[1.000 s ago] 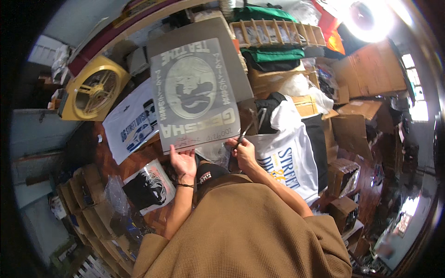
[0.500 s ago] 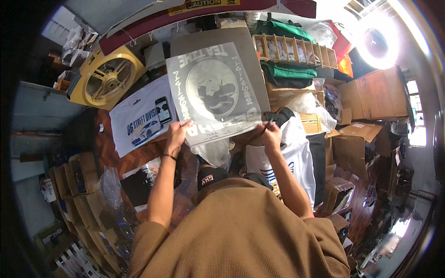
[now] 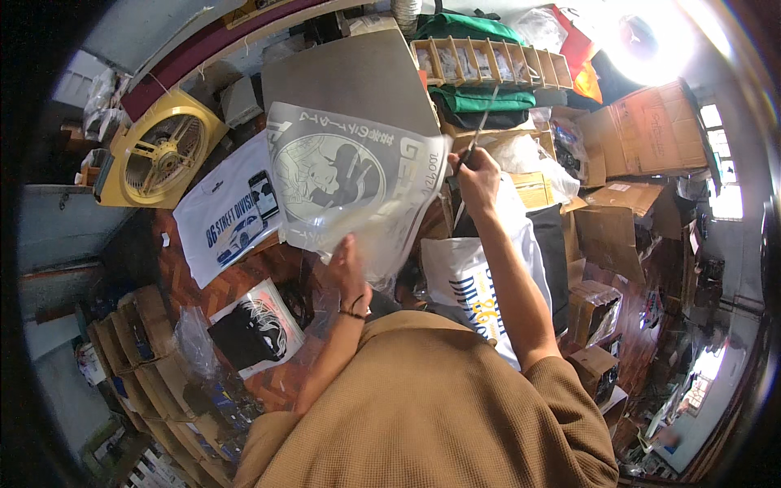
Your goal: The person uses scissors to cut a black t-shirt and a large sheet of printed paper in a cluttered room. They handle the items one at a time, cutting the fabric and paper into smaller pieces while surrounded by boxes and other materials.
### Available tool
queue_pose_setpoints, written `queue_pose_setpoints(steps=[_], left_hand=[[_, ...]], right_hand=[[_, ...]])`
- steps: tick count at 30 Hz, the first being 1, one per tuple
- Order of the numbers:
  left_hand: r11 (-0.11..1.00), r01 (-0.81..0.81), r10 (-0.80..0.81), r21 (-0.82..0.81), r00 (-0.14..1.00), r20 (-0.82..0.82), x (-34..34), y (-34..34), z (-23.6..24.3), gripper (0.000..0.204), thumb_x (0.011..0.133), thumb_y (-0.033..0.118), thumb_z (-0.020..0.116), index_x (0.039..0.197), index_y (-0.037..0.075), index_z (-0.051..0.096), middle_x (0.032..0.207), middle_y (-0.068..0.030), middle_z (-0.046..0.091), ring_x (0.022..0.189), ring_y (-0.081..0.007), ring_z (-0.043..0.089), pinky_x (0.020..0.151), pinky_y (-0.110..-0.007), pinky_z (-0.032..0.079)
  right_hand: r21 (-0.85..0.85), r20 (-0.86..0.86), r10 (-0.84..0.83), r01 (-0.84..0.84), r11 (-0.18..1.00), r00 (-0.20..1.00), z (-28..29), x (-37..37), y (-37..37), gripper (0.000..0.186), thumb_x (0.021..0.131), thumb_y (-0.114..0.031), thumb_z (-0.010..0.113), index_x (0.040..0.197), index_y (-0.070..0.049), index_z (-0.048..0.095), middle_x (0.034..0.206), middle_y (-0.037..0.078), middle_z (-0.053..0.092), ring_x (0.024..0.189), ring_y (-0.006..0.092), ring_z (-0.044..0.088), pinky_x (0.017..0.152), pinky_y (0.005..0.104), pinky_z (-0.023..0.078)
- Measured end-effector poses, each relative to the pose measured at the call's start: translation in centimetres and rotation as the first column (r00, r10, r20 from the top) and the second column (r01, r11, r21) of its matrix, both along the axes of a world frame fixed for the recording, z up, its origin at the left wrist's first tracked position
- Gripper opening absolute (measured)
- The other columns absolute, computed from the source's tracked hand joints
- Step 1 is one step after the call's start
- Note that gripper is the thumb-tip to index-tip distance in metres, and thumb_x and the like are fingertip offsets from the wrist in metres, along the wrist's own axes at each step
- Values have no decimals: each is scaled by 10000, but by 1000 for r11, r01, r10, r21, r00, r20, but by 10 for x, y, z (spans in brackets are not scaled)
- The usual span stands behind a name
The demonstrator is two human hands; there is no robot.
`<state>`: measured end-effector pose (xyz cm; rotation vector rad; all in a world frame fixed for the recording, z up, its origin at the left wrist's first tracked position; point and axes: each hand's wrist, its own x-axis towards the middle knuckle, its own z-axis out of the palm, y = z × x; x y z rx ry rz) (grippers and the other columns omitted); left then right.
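Observation:
A clear film sheet [image 3: 329, 175] printed with a pale round portrait and lettering lies partly over a grey board [image 3: 346, 81]. Its near right part curls up off the board. My left hand [image 3: 348, 272] is at the film's near edge, fingers closed on it, slightly blurred. In my right hand [image 3: 478, 177] is a pair of scissors [image 3: 486, 122] with dark handles, its long blades pointing up and away. That hand is beside the film's right corner; whether it also grips the film, I cannot tell.
Left of the board are a printed white shirt [image 3: 224, 220], a phone [image 3: 262, 199] and a yellow fan [image 3: 167, 146]. Another white shirt [image 3: 455, 272] hangs under my right forearm. A divided wooden rack [image 3: 488, 63] stands behind, cardboard boxes [image 3: 651, 138] at right, and a bright ring light [image 3: 643, 41] above.
The film has turned and curled, sliding left and nearer. My left hand has moved right and down along it. My right hand has risen, and the scissors' blades now point upward.

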<state>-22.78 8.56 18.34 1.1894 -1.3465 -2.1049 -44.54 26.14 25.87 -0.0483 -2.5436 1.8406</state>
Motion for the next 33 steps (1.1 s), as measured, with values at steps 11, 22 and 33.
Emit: queue_pose_setpoints(steps=[11, 22, 33], left_hand=[[878, 236, -185, 417, 970, -160, -50, 73, 3, 247, 919, 221, 708, 1132, 101, 675, 1070, -18, 662, 971, -157, 635, 768, -325, 514], [881, -297, 371, 368, 916, -149, -8, -83, -8, 330, 922, 257, 711, 1196, 89, 634, 1043, -2, 659, 911, -129, 626, 772, -293, 492], [832, -445, 525, 331, 825, -209, 19, -135, -3, 308, 939, 220, 693, 1204, 77, 626, 1140, -43, 662, 1026, -175, 623, 830, -299, 517]], right_hand=[[-446, 515, 3, 265, 855, 857, -71, 104, 87, 304, 933, -342, 715, 1000, -58, 628, 973, 114, 741, 519, 76, 535, 500, 219, 451], [-324, 453, 125, 32, 945, 883, -74, 99, 10, 147, 810, -92, 791, 885, -58, 669, 792, -1, 674, 662, 80, 592, 590, 216, 462], [-115, 193, 194, -175, 978, 962, -37, 61, -37, 183, 777, -68, 782, 913, 25, 702, 770, 27, 698, 677, 91, 606, 627, 262, 484]])
